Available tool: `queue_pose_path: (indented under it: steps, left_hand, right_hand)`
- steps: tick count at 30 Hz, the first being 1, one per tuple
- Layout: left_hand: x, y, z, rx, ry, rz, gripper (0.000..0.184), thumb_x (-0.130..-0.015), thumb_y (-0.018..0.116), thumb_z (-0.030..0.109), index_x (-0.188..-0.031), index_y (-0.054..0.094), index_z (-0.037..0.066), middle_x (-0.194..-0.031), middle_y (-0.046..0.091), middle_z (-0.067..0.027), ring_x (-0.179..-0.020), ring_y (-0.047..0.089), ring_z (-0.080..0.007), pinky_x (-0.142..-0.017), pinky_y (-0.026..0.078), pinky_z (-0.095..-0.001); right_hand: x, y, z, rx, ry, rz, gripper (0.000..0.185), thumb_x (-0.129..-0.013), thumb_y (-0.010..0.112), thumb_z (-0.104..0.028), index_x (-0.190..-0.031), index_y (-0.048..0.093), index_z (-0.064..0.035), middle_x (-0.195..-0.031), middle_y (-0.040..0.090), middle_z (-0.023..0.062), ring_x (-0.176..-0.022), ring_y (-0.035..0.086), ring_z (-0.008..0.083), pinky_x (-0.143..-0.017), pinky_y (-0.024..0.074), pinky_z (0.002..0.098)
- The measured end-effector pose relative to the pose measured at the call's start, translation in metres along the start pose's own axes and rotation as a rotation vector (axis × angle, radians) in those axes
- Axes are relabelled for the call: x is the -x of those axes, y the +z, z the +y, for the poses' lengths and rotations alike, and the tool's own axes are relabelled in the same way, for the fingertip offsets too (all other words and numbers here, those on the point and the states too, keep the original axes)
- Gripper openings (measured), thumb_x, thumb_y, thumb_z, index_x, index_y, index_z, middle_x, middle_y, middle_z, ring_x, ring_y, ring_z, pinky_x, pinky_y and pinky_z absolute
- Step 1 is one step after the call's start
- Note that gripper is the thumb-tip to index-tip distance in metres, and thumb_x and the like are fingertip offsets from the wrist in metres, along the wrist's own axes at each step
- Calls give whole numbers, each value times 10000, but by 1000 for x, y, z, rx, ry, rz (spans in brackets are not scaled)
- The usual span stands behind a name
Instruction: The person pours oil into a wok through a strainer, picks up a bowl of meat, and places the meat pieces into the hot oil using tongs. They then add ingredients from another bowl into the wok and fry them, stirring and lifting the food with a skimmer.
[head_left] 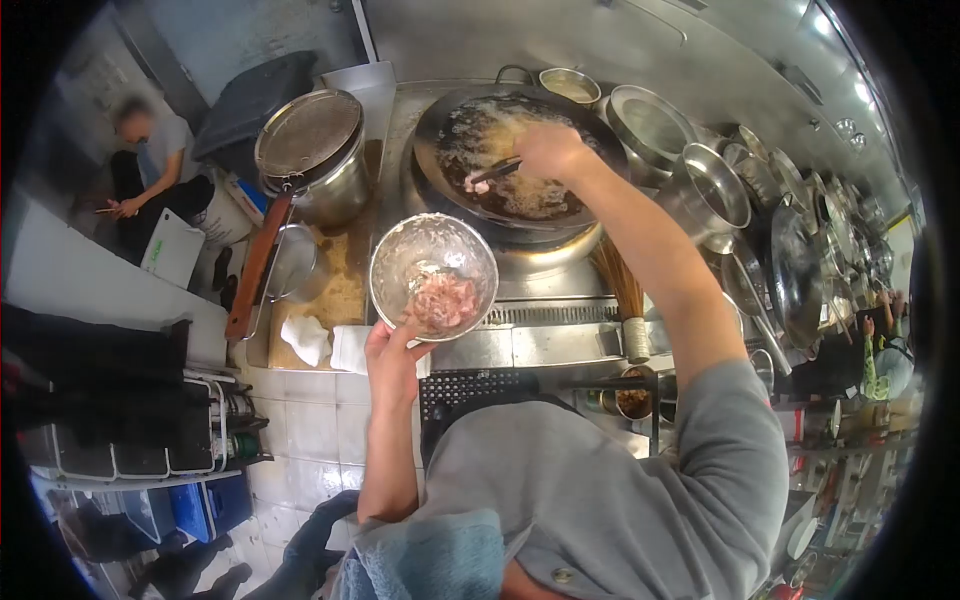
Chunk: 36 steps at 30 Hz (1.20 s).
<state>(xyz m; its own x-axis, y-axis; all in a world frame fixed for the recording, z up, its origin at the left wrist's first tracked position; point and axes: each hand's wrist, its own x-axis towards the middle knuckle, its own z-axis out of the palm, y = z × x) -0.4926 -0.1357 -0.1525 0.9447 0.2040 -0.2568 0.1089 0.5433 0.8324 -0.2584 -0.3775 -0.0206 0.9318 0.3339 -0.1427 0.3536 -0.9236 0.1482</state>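
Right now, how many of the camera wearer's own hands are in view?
2: the left hand grips the metal bowl of meat; the right hand holds a dark utensil over the wok.

The head camera looks forward and down.

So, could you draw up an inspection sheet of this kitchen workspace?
Surface: steel stove ledge, marked with stains.
Job's things: metal bowl with raw-looking meat pieces; black wok with frothing liquid.
Clutter: crumpled white cloth; straw brush at the stove's front.
Left fingers: gripping the metal bowl's near side.
Right fingers: holding a dark slender utensil over the black wok, pale pink piece at its tip.
Cables: nothing seen.
Surroundings: seated person at left; pans at right.
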Motion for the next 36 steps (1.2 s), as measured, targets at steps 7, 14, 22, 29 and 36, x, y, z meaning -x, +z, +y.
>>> queue_pose_path:
  steps: [7,14,22,29,36]
  left_hand:
    - [5,-14,5,-6,27,61,43,-830,571,-14,-859,583,15,-955,659,-111,-830,660,-188,-713,589,-363]
    - [1,3,12,-49,153,-78,159,-815,555,-35,-705,482,54,-1002,570,-45,-899,616,-152,-694,577,-320]
    - [-7,8,3,-126,243,-211,205,-776,534,-112,-659,475,47,-1036,517,-43,-896,532,-110,-763,464,-231]
    - [-14,9,-15,-60,158,-205,101,-835,524,-38,-796,552,50,-946,659,-66,-824,655,-158,-705,581,-353]
    - [-8,15,-4,-75,5,-41,55,-827,562,-22,-822,571,32,-973,653,-86,-844,651,-178,-668,585,-343]
  right_hand:
    - [80,-80,34,-22,-32,372,349,-816,681,-275,-1143,685,-154,-1039,690,131,-989,650,309,-859,522,399]
    - [167,-91,0,-27,-447,363,340,-761,709,-157,-1093,689,-85,-935,697,134,-823,669,319,-723,536,401]
    - [155,-60,-26,71,-446,261,251,-743,701,-140,-988,702,-88,-804,683,102,-785,676,277,-662,536,388]
    - [149,-78,-4,51,-336,316,155,-721,714,-125,-874,737,-134,-770,686,104,-777,674,290,-689,539,412]
    - [114,-118,29,-17,-66,436,258,-773,705,-209,-1029,734,-194,-933,706,80,-926,660,276,-803,531,406]
